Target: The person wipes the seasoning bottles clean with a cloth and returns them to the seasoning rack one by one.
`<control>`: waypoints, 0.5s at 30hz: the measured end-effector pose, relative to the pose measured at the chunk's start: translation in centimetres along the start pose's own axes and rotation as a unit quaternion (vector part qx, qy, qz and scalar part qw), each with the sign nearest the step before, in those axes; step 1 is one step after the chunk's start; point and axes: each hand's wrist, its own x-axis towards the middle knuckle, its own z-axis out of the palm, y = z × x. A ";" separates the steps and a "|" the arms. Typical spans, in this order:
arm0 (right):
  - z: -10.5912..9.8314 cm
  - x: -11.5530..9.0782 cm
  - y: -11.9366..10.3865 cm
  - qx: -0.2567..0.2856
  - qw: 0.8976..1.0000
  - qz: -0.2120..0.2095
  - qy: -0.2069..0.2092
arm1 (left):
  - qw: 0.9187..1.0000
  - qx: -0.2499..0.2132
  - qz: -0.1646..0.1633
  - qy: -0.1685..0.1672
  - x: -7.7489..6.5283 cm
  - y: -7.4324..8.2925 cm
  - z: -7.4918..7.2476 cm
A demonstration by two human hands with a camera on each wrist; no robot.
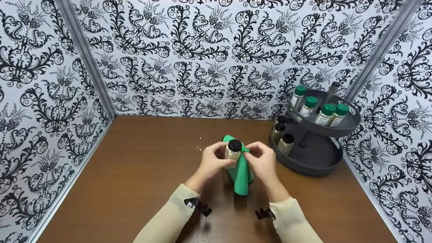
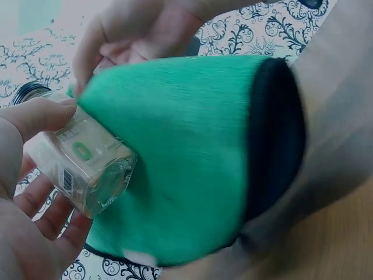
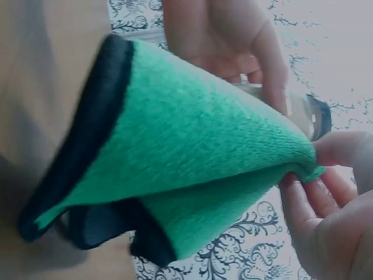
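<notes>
My left hand (image 1: 212,161) grips a clear spice jar (image 1: 233,152) with a black lid and pale contents, held above the brown table. In the left wrist view the jar (image 2: 81,154) lies tilted between thumb and fingers, its base toward the cloth. Fingers and thumb of my right hand (image 1: 264,160) pinch a green cloth (image 1: 241,175) with dark edging, just right of the jar. The cloth (image 3: 192,125) hangs down in folds from that pinch, as the right wrist view shows, and covers part of the jar there.
A dark grey two-tier round stand (image 1: 314,165) is at the right. Several green-lidded jars (image 1: 325,114) sit on its upper tier, and black-lidded jars (image 1: 286,144) on the lower one. Small pale crumbs (image 1: 199,147) lie on the table (image 1: 152,175) left of my hands. Patterned walls enclose it.
</notes>
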 end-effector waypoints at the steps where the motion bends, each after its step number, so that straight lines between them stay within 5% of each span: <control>1: -0.1 -0.1 -0.2 0.011 1.000 -0.008 0.009 | 1.000 0.001 -0.001 -0.002 0.0 -0.1 0.0; 10: -0.5 -0.6 -1.6 0.060 0.991 -0.101 0.062 | 1.000 -0.005 -0.007 -0.025 -0.2 -0.4 0.5; 15: -0.6 -0.5 -1.6 0.060 0.991 -0.109 0.056 | 0.999 -0.008 -0.009 -0.031 -0.3 -0.4 0.6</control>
